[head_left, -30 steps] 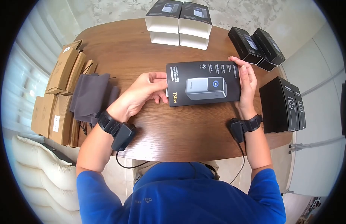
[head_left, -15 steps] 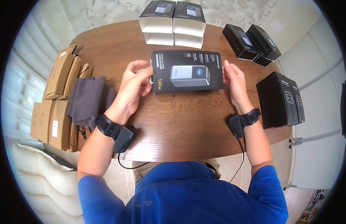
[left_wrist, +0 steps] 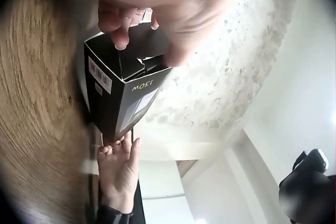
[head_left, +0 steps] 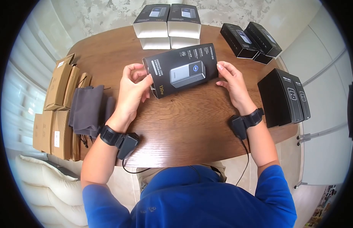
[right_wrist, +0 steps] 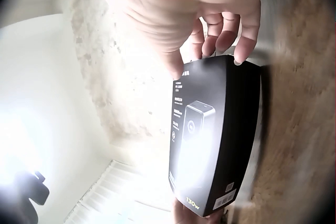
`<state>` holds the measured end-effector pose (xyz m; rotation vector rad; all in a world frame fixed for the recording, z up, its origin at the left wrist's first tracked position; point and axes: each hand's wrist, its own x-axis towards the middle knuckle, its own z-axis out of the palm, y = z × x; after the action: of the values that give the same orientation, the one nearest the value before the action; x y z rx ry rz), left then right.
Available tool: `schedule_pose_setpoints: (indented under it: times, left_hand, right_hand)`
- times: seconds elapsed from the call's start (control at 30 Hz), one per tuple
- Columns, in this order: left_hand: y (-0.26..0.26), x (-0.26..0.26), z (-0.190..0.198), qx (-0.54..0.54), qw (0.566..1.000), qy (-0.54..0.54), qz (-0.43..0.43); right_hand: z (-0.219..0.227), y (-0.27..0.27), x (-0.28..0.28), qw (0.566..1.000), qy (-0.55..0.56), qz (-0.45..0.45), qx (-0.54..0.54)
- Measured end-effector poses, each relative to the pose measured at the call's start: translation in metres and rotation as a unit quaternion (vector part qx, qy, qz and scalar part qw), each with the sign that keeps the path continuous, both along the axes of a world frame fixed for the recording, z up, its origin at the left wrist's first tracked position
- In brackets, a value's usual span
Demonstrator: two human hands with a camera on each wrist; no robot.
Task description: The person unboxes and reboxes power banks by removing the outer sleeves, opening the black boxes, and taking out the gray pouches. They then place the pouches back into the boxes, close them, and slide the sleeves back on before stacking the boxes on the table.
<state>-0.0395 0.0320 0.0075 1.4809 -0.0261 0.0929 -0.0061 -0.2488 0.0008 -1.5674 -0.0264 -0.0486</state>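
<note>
Both hands hold a black printed box (head_left: 184,72) over the table, its right end angled up toward the far side in the head view. The left hand (head_left: 134,89) grips the box's left end, thumb at the near edge. In the left wrist view, that end of the box (left_wrist: 113,98) shows loose flaps with a gap, and the left hand's (left_wrist: 176,3) fingers lie over them. At the opposite end, the right hand (head_left: 235,85) holds the edge between thumb and fingers. The right wrist view has the right hand's (right_wrist: 194,3) thumb and fingers on the box's (right_wrist: 207,129) end.
White-sided boxes with black tops (head_left: 150,29) stand at the table's (head_left: 191,129) far edge. Black boxes (head_left: 240,40) lie at the far right, larger black ones (head_left: 277,98) at the right. Brown cartons (head_left: 56,89) and grey pouches (head_left: 87,110) are on the left.
In the head view the box has moved left and turned, so its right end sits farther away than its left. Both hands have shifted left with it.
</note>
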Motion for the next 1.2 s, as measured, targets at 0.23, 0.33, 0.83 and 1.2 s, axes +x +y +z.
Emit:
schedule_pose_setpoints:
  times: [0.23,0.33,0.83,1.2]
  left_hand:
    - [-0.005,-0.004,0.004,0.003,0.999,-0.054,-0.006]
    - [-0.001,-0.003,0.004,-0.051,0.998,0.018,-0.013]
    - [0.002,-0.006,0.013,-0.103,0.995,-0.003,-0.003]
    - [0.003,-0.002,0.008,-0.08,0.997,-0.017,0.005]
  right_hand:
    - [-0.009,-0.006,0.007,0.999,-0.019,0.028,0.006]
    - [-0.013,-0.006,0.01,0.997,-0.051,0.04,0.029]
    - [-0.011,-0.022,0.016,0.998,-0.033,0.056,-0.02]
    - [0.004,-0.002,-0.001,0.997,0.005,0.076,0.014]
